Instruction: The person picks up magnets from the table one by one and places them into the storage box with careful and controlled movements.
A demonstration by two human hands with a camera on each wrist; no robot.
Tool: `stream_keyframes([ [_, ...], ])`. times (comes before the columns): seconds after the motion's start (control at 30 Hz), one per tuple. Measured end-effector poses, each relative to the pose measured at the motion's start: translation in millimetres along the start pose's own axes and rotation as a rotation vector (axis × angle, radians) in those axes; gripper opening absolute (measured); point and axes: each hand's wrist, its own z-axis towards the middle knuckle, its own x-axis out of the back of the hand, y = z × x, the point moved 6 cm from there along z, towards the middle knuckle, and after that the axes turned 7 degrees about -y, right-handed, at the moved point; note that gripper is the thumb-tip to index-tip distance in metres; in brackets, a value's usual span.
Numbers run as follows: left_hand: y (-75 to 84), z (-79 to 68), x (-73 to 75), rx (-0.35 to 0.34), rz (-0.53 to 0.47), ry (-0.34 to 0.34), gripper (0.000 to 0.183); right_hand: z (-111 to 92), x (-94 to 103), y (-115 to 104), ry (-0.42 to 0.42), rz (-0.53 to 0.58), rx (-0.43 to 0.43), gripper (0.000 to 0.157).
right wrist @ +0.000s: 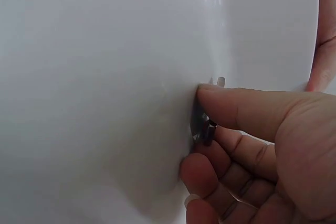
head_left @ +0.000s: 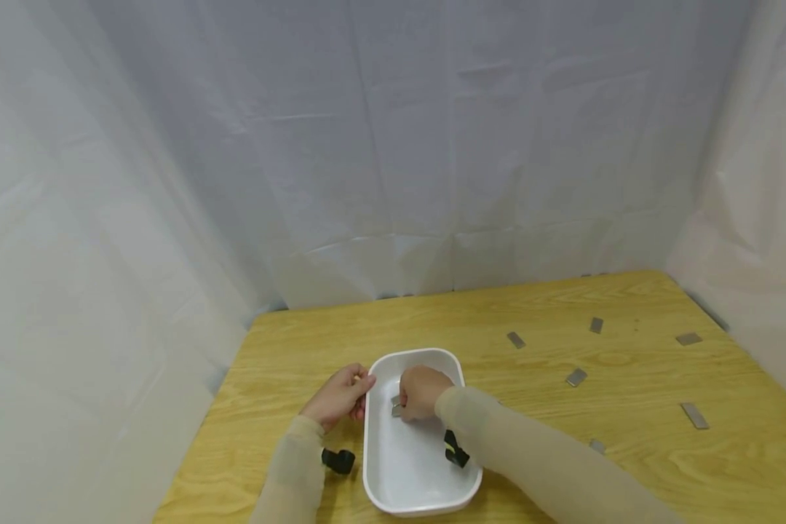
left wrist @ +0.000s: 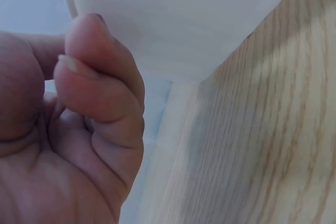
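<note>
A white rectangular tray (head_left: 409, 477) with rounded corners stands on the wooden table. At its left rim is my left hand (head_left: 340, 397), thumb by the edge and fingers curled against the outer wall, holding the tray; the left wrist view shows these curled fingers (left wrist: 100, 93) beside the white wall. Inside the tray, my right hand (head_left: 422, 393) pinches small flat metal plates (right wrist: 198, 121) between thumb and fingers, close to the tray floor. Grey plate (head_left: 396, 410) edges show left of that hand in the head view. How many plates it grips is hidden by the fingers.
Several grey metal plates lie scattered on the table right of the tray, among them one plate (head_left: 515, 340) near the tray, another (head_left: 576, 377) and a farther one (head_left: 694, 415). White sheeting (head_left: 393, 145) hangs behind and at both sides of the wooden table (head_left: 314, 342).
</note>
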Motion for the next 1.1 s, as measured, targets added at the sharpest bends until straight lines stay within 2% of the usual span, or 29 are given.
stream_keyframes([
  [0.23,1.1,-1.9,-1.2,0.004,0.0,-0.001,0.024,3.4,-1.9,2.5,-0.018,-0.01,-0.011,0.025],
  [0.57,2.2,-1.4,-1.5,-0.007,0.002,0.0,0.025,2.2,9.7,11.0,0.033,-0.02,-0.056,0.024],
  [0.8,1.9,-1.0,-1.4,-0.006,-0.006,-0.007,0.023,5.2,12.8,15.2,0.096,-0.097,-0.051,0.021],
  [1.1,0.6,-0.3,-1.4,-0.005,-0.002,0.0,0.025,7.6,11.3,18.1,0.086,-0.091,-0.115,0.021],
])
